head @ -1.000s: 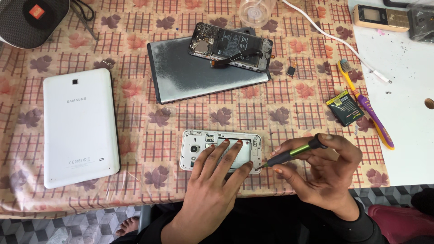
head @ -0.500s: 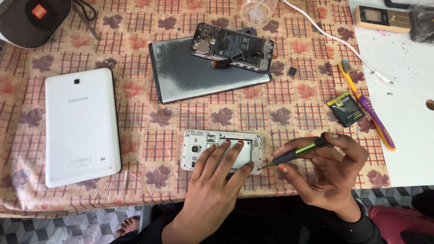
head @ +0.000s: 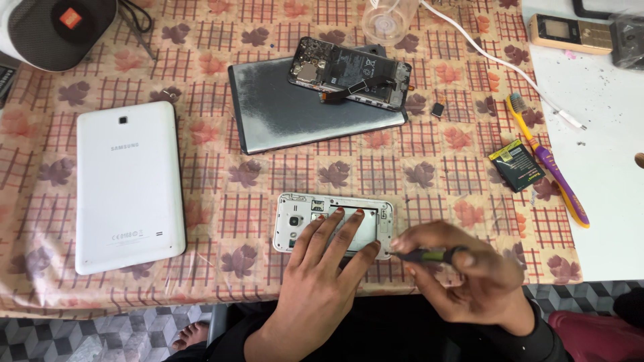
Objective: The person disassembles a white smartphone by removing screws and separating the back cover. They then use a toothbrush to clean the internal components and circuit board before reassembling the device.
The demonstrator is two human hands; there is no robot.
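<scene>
The right hand [head: 469, 278] closes its grip around a slim dark screwdriver with a green band [head: 433, 255], pinched between thumb and fingers, its tip at the right-hand edge of a small white phone with its back cover off [head: 335, 222]. Compared with a second ago, the hand has dropped lower and turned over the tool, so the handle that stood out clearly now lies half hidden under the fingers, and the tip sits tighter against the phone's corner. The left hand [head: 322, 281] stays flat, fingers spread across the open back, holding nothing but pressing the phone down on the tabletop [head: 221, 181], which is covered with a checked cloth printed with leaves. The phone has not shifted; it lies near the front edge, directly before the person. Farther out, a white tablet [head: 129, 184] lies face down to the left, a dark grey tablet [head: 302, 110] carries a stripped black phone body [head: 349, 72] behind, and a yellow and purple toothbrush [head: 547, 161] rests beside a small black and green battery [head: 516, 165] to the right.
</scene>
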